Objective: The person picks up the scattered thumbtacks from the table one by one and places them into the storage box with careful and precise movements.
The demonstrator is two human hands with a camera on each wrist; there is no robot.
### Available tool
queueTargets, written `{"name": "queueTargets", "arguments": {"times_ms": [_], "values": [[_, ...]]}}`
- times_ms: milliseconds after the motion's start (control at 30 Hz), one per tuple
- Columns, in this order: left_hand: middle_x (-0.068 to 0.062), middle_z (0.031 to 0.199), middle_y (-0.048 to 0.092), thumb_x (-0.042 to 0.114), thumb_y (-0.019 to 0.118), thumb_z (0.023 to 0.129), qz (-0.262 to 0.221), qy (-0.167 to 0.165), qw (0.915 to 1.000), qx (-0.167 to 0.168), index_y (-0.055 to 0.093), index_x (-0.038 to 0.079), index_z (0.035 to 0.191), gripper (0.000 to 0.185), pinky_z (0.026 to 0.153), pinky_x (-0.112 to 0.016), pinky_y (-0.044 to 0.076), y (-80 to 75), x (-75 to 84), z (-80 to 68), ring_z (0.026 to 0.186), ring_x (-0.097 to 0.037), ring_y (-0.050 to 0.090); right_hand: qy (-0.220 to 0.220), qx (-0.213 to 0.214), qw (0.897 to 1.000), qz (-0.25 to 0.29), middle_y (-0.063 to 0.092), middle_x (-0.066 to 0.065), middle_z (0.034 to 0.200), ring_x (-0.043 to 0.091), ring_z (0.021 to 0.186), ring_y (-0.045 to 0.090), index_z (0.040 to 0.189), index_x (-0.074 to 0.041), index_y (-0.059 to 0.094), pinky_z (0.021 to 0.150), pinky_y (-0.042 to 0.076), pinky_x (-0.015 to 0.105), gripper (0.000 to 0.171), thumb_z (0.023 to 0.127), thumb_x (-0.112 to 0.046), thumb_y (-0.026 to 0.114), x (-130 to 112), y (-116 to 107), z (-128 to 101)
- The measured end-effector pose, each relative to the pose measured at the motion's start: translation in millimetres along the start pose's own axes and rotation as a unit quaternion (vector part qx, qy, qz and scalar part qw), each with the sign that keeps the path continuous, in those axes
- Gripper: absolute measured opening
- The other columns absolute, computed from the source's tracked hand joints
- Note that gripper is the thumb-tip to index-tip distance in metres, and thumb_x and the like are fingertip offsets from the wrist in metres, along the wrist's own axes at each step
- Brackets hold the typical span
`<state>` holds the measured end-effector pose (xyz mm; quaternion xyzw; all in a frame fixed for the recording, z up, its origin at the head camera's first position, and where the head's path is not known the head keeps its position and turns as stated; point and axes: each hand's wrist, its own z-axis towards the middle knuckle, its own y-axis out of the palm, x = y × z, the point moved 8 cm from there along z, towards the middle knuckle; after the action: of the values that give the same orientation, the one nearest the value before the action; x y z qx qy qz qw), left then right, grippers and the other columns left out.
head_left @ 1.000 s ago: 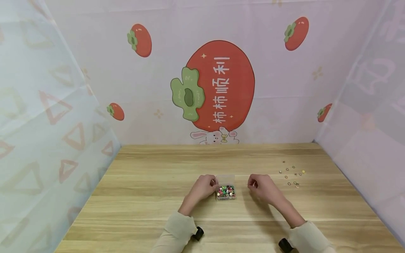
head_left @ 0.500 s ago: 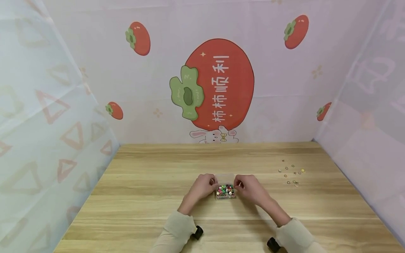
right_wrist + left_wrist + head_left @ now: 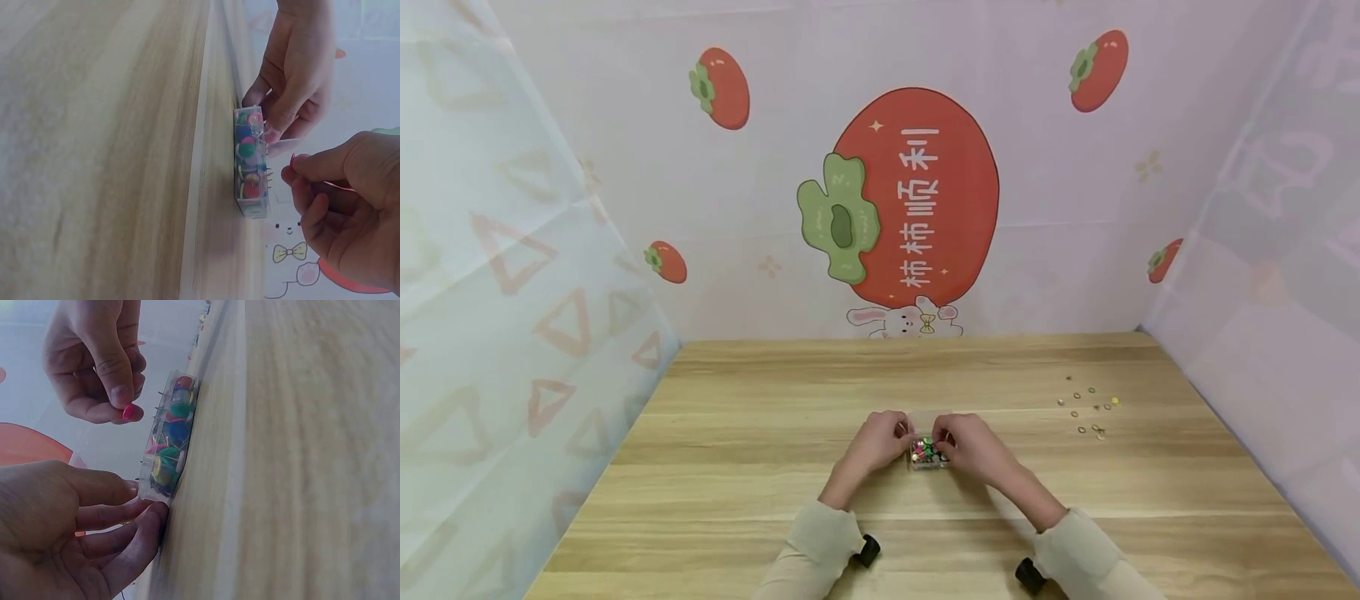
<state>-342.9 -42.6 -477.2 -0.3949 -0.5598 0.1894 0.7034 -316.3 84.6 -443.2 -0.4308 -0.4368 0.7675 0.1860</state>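
Observation:
A small clear plastic box point(image 3: 929, 464) filled with colourful thumbtacks point(image 3: 179, 429) stands on the wooden table, its clear lid raised at the back. My left hand point(image 3: 878, 442) holds the box by its left end, fingertips at the corner and along the lower edge. Above the open box, my right hand point(image 3: 976, 448) pinches a pink thumbtack point(image 3: 129, 412) between thumb and index finger. Several tack points stick up past the rim in the right wrist view. In the head view the right fingers cover the box's right part.
Several small ring-like and round pieces point(image 3: 1082, 430) lie scattered on the table at the right, a yellow piece point(image 3: 1115, 401) among them. Printed cloth walls point(image 3: 1030, 275) enclose the wooden table point(image 3: 760, 392) at the back and both sides.
My right hand has moved left from the table beside the box to over its open top. The left hand has stayed at the box's left end.

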Motion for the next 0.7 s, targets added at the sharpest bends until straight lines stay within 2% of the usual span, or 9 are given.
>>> {"name": "queueTargets", "arguments": {"times_ms": [467,700], "values": [[-0.003,0.082,0.070,0.016,0.071,0.092,0.002,-0.006,1.0000,-0.004,0.068,0.011,0.086,0.008,0.065,-0.026,0.049,-1.7,1.1,0.0,0.073,-0.011,0.060,-0.010,-0.017,1.000,-0.020,0.067,-0.003,0.078,0.005,0.070,0.055,0.080,-0.011,0.068,0.065,0.048,0.023,0.015,0.086,0.002,0.071,-5,11,9],[-0.002,0.080,0.069,0.015,0.071,0.091,0.003,-0.006,1.0000,0.000,0.068,0.011,0.084,0.009,0.063,-0.025,0.047,-0.6,0.0,-0.3,0.070,-0.009,0.058,-0.001,0.001,1.000,-0.014,0.068,-0.003,0.079,0.006,0.070,0.057,0.082,-0.011,0.069,0.063,0.048,0.023,0.014,0.085,0.002,0.070,-1,-1,1]]}}
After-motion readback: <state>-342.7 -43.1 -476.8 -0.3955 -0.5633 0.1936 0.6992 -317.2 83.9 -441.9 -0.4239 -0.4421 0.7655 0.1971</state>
